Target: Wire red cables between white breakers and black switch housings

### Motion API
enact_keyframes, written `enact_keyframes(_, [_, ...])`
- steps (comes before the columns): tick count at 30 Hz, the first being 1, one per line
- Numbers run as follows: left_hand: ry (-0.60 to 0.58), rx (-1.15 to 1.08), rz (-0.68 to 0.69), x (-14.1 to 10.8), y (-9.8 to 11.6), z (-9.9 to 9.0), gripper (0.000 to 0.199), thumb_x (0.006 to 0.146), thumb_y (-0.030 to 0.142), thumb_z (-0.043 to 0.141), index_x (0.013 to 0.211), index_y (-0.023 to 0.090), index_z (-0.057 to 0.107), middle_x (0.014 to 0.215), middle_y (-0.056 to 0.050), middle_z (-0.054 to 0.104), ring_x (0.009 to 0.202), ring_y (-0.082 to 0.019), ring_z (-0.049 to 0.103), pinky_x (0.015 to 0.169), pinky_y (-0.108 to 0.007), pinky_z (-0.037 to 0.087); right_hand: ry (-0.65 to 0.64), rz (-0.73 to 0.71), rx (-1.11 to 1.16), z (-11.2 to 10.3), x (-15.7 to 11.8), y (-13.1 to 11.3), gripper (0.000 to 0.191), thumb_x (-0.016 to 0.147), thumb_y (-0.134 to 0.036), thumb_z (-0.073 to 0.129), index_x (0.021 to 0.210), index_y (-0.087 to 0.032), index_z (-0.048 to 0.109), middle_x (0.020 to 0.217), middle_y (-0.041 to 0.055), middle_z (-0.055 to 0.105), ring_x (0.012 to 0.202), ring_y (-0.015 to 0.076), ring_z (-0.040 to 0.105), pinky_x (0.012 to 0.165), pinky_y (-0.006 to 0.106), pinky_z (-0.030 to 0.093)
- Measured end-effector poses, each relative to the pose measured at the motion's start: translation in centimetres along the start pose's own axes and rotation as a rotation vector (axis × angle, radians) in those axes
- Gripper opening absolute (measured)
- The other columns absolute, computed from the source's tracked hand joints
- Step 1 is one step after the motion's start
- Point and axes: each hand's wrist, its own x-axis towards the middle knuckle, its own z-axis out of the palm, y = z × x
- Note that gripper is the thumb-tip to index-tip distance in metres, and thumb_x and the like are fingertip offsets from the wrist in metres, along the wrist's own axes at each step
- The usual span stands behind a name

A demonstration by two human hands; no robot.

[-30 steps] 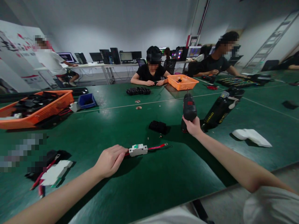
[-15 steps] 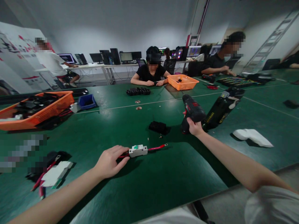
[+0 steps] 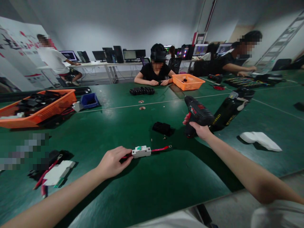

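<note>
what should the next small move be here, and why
Probably turn the drill toward the white breaker: the right hand holds it with its nose pointing toward the far side of the table, while the left hand has the red cable at the breaker's left end.

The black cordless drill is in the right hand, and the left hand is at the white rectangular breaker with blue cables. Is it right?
Not quite: the head view shows red cables at the white rectangular breaker, not blue.
</note>
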Motion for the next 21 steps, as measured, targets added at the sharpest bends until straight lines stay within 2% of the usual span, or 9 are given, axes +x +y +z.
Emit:
enact_keyframes(3, [-0.011,0.001,-0.009,-0.1,-0.1,0.2,0.019,0.094,0.027,0.058,0.108,0.017,0.066,0.091,-0.005,0.072,0.08,-0.014,0.065,0.069,-0.025,0.053,0.017,0.034,0.037,0.4,-0.3,-0.7,0.032,0.072,-0.038,0.072,0.098,-0.024,0.06,0.1,0.0032,0.066,0.077,0.0192,0.066,0.082,0.041,0.057])
enact_keyframes(6, [-0.014,0.005,-0.035,-0.2,-0.3,0.3,0.02,0.095,0.029,0.057,0.108,0.018,0.066,0.093,-0.005,0.073,0.082,-0.015,0.066,0.07,-0.025,0.053,0.028,0.065,0.073,1.1,-0.9,-2.1,0.03,0.069,-0.035,0.071,0.094,-0.023,0.061,0.091,0.0014,0.065,0.066,0.0164,0.061,0.068,0.035,0.055])
enact_keyframes(9, [-0.039,0.004,-0.055,-0.3,-0.2,0.3,0.021,0.096,0.031,0.055,0.108,0.018,0.067,0.093,-0.005,0.073,0.082,-0.015,0.066,0.07,-0.026,0.053,0.045,0.176,0.18,1.9,-1.7,-5.2,0.028,0.066,-0.034,0.068,0.09,-0.021,0.062,0.084,0.0008,0.062,0.059,0.0156,0.059,0.057,0.031,0.051])
enact_keyframes(12, [-0.053,0.004,-0.061,-0.3,0.0,0.0,0.023,0.096,0.032,0.054,0.109,0.019,0.067,0.093,-0.005,0.072,0.081,-0.015,0.066,0.069,-0.025,0.053,0.055,0.32,0.277,2.5,-2.9,-9.7,0.024,0.069,-0.035,0.066,0.088,-0.019,0.064,0.082,0.0015,0.06,0.059,0.0143,0.058,0.056,0.029,0.051])
enact_keyframes(17, [-0.049,0.027,-0.069,-0.2,0.1,-0.2,0.023,0.096,0.034,0.052,0.104,0.017,0.066,0.09,-0.005,0.071,0.077,-0.015,0.066,0.065,-0.024,0.05,-0.182,0.533,0.293,3.1,-6.1,-16.5,0.025,0.07,-0.038,0.067,0.085,-0.018,0.067,0.077,0.0022,0.06,0.053,0.0138,0.056,0.05,0.027,0.048])
enact_keyframes(21, [-0.08,0.039,-0.045,-0.3,0.1,-0.1,0.025,0.097,0.034,0.05,0.108,0.018,0.066,0.095,-0.006,0.072,0.081,-0.015,0.066,0.067,-0.025,0.05,-0.262,0.696,0.156,4.0,-9.4,-19.0,0.031,0.069,-0.041,0.073,0.087,-0.017,0.069,0.077,0.0035,0.064,0.052,0.0155,0.061,0.048,0.026,0.048])
